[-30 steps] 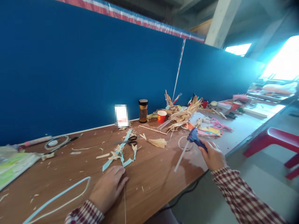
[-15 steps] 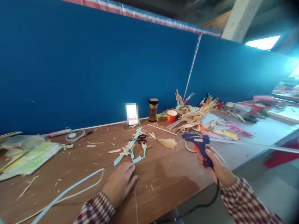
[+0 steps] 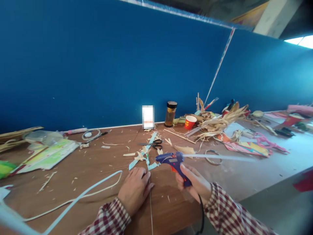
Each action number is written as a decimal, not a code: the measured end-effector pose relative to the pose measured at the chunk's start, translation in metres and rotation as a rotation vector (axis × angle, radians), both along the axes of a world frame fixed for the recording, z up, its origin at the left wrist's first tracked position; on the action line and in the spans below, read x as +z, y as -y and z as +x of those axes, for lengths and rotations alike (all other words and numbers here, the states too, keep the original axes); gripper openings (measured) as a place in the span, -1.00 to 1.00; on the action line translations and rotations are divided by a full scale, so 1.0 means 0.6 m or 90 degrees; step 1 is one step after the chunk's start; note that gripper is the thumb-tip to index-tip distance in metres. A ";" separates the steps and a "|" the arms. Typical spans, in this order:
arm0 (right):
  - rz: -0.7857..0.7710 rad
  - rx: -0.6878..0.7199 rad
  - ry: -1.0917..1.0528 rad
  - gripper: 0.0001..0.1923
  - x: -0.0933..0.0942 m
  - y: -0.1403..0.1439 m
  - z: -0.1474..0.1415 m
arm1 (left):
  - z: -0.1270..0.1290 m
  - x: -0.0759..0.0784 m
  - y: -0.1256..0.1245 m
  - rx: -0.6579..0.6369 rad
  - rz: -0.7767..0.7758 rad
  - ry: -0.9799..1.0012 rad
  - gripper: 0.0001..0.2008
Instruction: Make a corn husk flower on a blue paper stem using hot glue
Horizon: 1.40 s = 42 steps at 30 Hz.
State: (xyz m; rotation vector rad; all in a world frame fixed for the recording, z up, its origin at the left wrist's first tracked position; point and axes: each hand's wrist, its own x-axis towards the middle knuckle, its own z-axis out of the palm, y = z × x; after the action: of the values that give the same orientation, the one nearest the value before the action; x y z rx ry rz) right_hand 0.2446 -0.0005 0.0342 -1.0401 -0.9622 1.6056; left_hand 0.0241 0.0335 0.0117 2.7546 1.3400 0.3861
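Observation:
My right hand (image 3: 194, 182) grips a blue hot glue gun (image 3: 172, 159) by its handle, with a finger near the orange trigger. A long translucent glue stick (image 3: 217, 157) sticks out of its back, and the nozzle points left, over the craft pieces. My left hand (image 3: 135, 184) rests on the table with fingers curled together just below light-blue strips (image 3: 133, 164) with pale husk flowers (image 3: 140, 156). What its fingertips hold is hidden. Black-handled scissors (image 3: 157, 144) lie just behind the flowers, across a blue strip.
Behind stand a dark-lidded jar (image 3: 170, 114), a red paper cup (image 3: 190, 122) and a heap of dried husks (image 3: 220, 122). A tape ring (image 3: 213, 157) lies right. A pale-blue strip (image 3: 83, 194) and a green printed sheet (image 3: 52, 155) are left. A blue partition (image 3: 97, 65) closes the back.
My right hand has brought the glue gun leftward, its nozzle now close to the flowers. My left hand stays by the blue strips. The view has turned slightly.

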 end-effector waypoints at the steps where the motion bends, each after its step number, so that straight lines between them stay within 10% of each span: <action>1: 0.001 0.015 0.047 -0.61 -0.003 -0.003 -0.001 | 0.000 0.000 0.000 -0.003 0.001 0.003 -0.76; 9: 0.055 0.053 0.355 -0.51 -0.027 -0.024 -0.004 | -0.003 -0.004 -0.001 -0.006 0.021 0.012 -0.78; 42: 0.125 0.068 0.580 -0.47 -0.008 -0.032 -0.004 | -0.002 -0.002 -0.001 -0.001 0.035 0.003 -0.75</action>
State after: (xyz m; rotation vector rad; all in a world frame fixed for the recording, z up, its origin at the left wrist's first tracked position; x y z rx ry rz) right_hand 0.2424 0.0188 0.0296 -1.6331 -1.7502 1.0478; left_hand 0.0228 0.0342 0.0106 2.7976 1.3454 0.4352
